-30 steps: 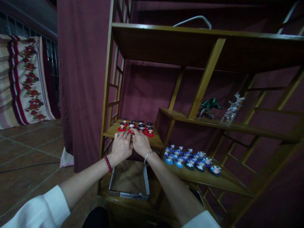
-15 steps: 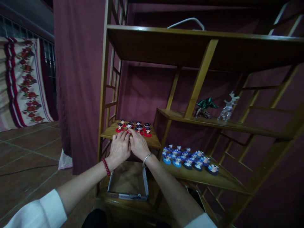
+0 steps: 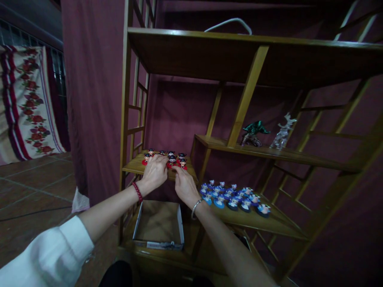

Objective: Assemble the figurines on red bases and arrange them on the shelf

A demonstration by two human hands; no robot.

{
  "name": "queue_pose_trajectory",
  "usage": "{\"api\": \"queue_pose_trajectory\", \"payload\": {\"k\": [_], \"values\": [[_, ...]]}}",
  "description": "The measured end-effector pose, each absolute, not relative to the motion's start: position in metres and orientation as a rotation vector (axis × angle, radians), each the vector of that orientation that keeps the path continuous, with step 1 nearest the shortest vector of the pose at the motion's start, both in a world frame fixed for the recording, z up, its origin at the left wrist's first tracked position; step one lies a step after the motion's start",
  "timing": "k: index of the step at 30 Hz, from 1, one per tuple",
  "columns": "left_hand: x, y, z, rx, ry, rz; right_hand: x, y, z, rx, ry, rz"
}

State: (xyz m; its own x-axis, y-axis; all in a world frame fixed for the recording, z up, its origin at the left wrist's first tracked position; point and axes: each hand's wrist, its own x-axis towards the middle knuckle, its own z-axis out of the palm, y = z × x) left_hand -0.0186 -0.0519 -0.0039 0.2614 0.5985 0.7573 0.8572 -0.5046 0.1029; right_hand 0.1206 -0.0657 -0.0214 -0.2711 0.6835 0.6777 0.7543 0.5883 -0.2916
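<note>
Several small figurines with black hats or hair and red bases stand in rows on the left wooden shelf. My left hand, wearing a red bead bracelet, reaches over the front row with its fingers stretched forward and slightly bent. It hides part of that row, and its fingertips come up to the left side of a black-hatted figurine. At the base of this same figurine, my right hand points its index finger; a silver bangle is on the wrist. The right thumb and other fingers are mostly hidden.
Below the hands sits an open shallow cardboard box. Several blue-and-white figurines fill the lower right shelf. A green ornament and a clear ornament stand above them. A purple curtain hangs at left.
My hands have come apart. The left moved forward over the front row, and the right shifted right, down from the figurines' fronts. The view turned slightly right.
</note>
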Motion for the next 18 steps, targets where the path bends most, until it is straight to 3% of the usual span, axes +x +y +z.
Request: {"api": "queue_pose_trajectory", "payload": {"k": [18], "values": [[-0.017, 0.019, 0.066, -2.353, -1.355, -0.426, 0.130, -0.065, -0.025, -1.050, -1.947, -0.041]]}}
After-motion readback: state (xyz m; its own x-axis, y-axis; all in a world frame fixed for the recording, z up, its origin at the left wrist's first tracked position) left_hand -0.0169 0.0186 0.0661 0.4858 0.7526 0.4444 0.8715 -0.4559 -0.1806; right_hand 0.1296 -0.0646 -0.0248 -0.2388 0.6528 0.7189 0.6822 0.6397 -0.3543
